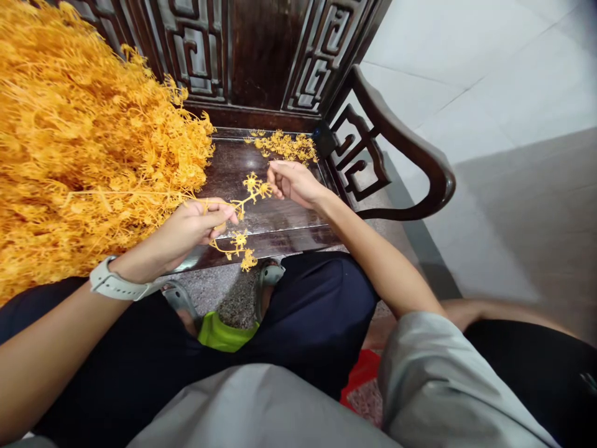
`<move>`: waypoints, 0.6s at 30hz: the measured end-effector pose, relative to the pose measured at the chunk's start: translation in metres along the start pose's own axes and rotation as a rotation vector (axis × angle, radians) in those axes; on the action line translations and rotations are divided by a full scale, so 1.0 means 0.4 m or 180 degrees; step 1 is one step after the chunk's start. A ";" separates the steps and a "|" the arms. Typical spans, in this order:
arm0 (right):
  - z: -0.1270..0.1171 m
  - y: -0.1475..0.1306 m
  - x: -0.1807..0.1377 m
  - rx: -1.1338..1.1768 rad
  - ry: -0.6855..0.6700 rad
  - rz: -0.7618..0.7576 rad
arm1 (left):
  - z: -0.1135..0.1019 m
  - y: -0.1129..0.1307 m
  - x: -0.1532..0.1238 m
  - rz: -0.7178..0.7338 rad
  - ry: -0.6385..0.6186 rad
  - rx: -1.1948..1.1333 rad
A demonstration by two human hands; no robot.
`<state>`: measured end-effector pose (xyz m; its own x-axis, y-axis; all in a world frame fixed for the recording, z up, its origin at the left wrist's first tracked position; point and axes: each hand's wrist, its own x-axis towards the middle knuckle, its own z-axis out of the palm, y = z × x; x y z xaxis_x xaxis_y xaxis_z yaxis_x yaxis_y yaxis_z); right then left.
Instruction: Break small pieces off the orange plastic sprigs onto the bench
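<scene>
My left hand (198,224), with a pale watch strap at the wrist, is closed around the thin stem of a yellow plastic flower sprig (250,198). Star-shaped florets branch off to the right of the fingers and below them. Beside the sprig's right end, my right hand (295,183) is closed with its fingertips pinched together. Whether a small piece sits in that pinch, I cannot make out. Just beyond the right hand, a small pile of loose yellow florets (284,144) lies on the dark wooden bench seat (280,221).
A big heap of yellow flower sprigs (93,143) covers the bench's left side. Behind rises a carved wooden backrest (265,56), and a curved armrest (415,146) bounds the right. A bright green object (224,336) shows between my legs. Another person's leg (536,367) is at lower right.
</scene>
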<state>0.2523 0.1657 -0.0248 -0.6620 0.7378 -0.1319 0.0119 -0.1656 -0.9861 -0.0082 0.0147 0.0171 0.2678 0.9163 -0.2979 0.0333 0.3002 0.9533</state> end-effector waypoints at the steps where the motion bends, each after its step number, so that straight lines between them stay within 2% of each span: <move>1: 0.005 -0.005 -0.008 -0.0047 -0.0121 0.0088 | 0.002 0.002 -0.001 -0.0003 0.0010 -0.0001; 5: 0.034 -0.021 -0.033 -0.0364 -0.0891 0.0111 | 0.008 0.003 0.005 -0.0048 0.0055 -0.0004; 8: 0.029 -0.012 -0.023 -0.0594 -0.1038 -0.0264 | 0.012 0.001 0.014 -0.0048 0.0048 -0.0041; 10: -0.003 0.001 -0.005 -0.0512 -0.0577 -0.0520 | 0.017 0.002 0.014 0.0021 0.0035 -0.0026; 13: -0.087 0.021 0.014 -0.0307 0.0783 -0.0632 | 0.023 0.011 0.000 0.0094 -0.0079 0.0014; 15: -0.145 0.036 0.011 -0.0366 0.1570 -0.0436 | 0.026 0.017 -0.013 0.0064 -0.0116 -0.0022; 16: -0.167 0.045 0.004 -0.0511 0.1738 -0.0258 | 0.026 0.019 -0.017 0.0037 -0.0107 -0.0054; 17: -0.180 0.056 -0.003 -0.0725 0.1687 -0.0047 | 0.026 0.019 -0.020 0.0018 -0.0086 -0.0086; 18: -0.183 0.067 -0.012 -0.0979 0.1387 0.0187 | 0.024 0.018 -0.020 0.0005 -0.0065 -0.0110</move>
<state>0.3108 0.2057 -0.0578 -0.2821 0.9471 -0.1528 0.3019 -0.0636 -0.9512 -0.0009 0.0071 0.0269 0.2873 0.9113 -0.2949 -0.0003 0.3080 0.9514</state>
